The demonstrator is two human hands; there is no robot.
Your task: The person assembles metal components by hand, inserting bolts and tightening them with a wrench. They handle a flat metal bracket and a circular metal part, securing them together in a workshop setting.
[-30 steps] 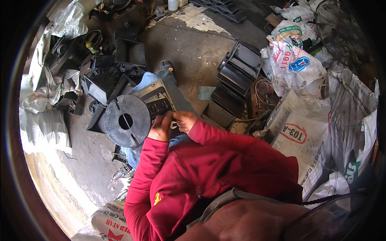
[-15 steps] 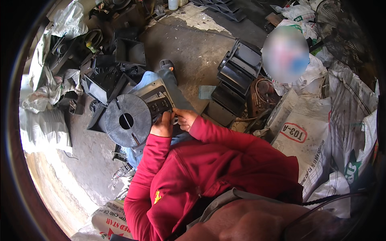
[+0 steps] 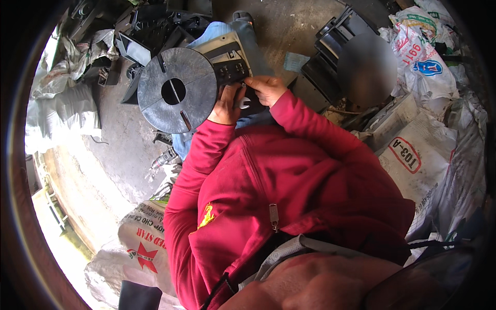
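A machine part rests across my lap: a round grey slotted disc [image 3: 155, 95] with a dark centre hole, joined to a beige metal plate [image 3: 245, 50] carrying a black block [image 3: 229, 71] with small fittings. My left hand [image 3: 225, 107] is closed at the near edge of the black block. Out of its curled fingers sticks the open jaw of a metal wrench [image 3: 243, 103]; the wrench's handle is hidden. My right hand [image 3: 268, 90] is closed in a pinch at the block's near right corner. What lies between its fingertips is too small to make out.
Black metal housings [image 3: 319, 77] stand to the right, with more dark metal parts [image 3: 155, 20] heaped at the far left. White printed sacks [image 3: 418, 150] line the right side. Another sack [image 3: 135, 253] and a power tool [image 3: 164, 157] lie at the near left.
The view has shifted, so my hands and the disc appear higher and further right. Both hands stay at the black block. The wrench's jaw shows more clearly now.
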